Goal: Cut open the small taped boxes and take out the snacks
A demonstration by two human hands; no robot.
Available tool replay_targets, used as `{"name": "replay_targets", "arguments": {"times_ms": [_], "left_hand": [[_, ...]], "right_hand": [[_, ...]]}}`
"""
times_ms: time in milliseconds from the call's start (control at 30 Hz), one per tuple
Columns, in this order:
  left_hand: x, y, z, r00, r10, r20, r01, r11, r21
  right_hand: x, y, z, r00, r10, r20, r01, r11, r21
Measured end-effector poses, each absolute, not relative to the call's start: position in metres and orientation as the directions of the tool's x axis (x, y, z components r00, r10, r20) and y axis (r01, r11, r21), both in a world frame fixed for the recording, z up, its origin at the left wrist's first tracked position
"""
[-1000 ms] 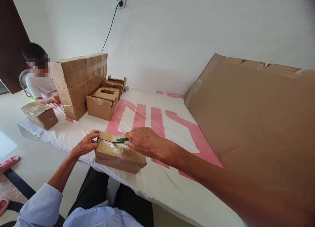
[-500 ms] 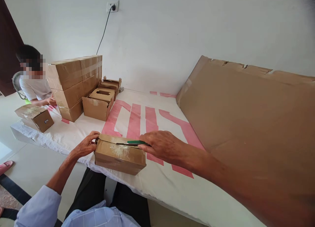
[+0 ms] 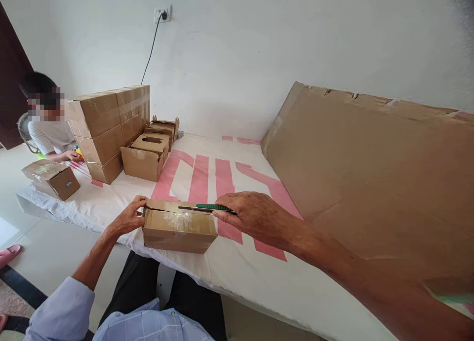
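Near edge of the white sheet: small cardboard box [image 3: 179, 226] is sitting just in front of the person, close to the sheet's front edge.
Sheet: white cover with pink stripes [image 3: 207, 175], spread under everything.
Left hand [image 3: 128, 219]: is gripping the box's left end, fingers curled over the top corner, steadying it.
Right hand [image 3: 255, 215]: is closed around a green-handled knife [image 3: 207, 208], pinching the handle's right end.
Knife position: is lying low across the box top along the taped seam, blade side reaching left toward the middle of the lid.
Knife axis: long axis is running left to right, parallel to the box's long side; tip is pointing left, handle right.
Box axis: long side is running left to right, one broad face turned to the camera.
Progress (judgement): a gap is showing at the left part of the top seam, so the cut looks well along; flaps are not yet lifted, contents not visible.
Left to do (judgement): finishing the seam and opening the flaps.
Surroundings: stacked sealed boxes [image 3: 107, 126] are standing at far left, opened boxes [image 3: 146, 156] beside them; large flat cardboard sheet [image 3: 370, 173] is leaning at right.
Other person: is sitting at far left beyond the stack, a further box [image 3: 51, 178] near them.
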State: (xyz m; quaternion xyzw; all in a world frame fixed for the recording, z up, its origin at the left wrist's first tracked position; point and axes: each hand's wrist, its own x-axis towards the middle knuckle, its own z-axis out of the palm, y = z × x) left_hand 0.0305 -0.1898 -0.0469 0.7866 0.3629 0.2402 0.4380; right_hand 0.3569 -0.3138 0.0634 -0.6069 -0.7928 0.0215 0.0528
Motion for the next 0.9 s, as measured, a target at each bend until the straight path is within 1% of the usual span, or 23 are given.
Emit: {"name": "replay_targets", "arguments": {"times_ms": [100, 267, 567, 800, 867, 900], "left_hand": [[0.031, -0.190, -0.046, 0.631, 0.774, 0.051, 0.374, -0.361, 0.855], [0.031, -0.191, -0.046, 0.635, 0.770, 0.068, 0.379, -0.387, 0.841], [0.032, -0.192, -0.047, 0.635, 0.769, 0.069, 0.364, -0.377, 0.852], [0.034, -0.194, -0.044, 0.623, 0.779, 0.070, 0.368, -0.371, 0.852], [0.033, -0.194, -0.045, 0.620, 0.781, 0.076, 0.348, -0.361, 0.865], [0.032, -0.193, -0.046, 0.614, 0.786, 0.075, 0.341, -0.350, 0.873]], "right_hand": [[0.347, -0.313, 0.068, -0.259, 0.965, 0.050, 0.962, 0.262, -0.078], [0.326, -0.300, 0.068, -0.273, 0.962, -0.025, 0.962, 0.273, -0.031], [0.317, -0.288, 0.075, -0.262, 0.956, -0.135, 0.955, 0.277, 0.106], [0.304, -0.284, 0.076, -0.287, 0.949, -0.133, 0.941, 0.305, 0.146], [0.317, -0.290, 0.068, -0.292, 0.952, -0.091, 0.946, 0.302, 0.118], [0.330, -0.295, 0.064, -0.282, 0.959, -0.025, 0.955, 0.283, 0.089]]}}
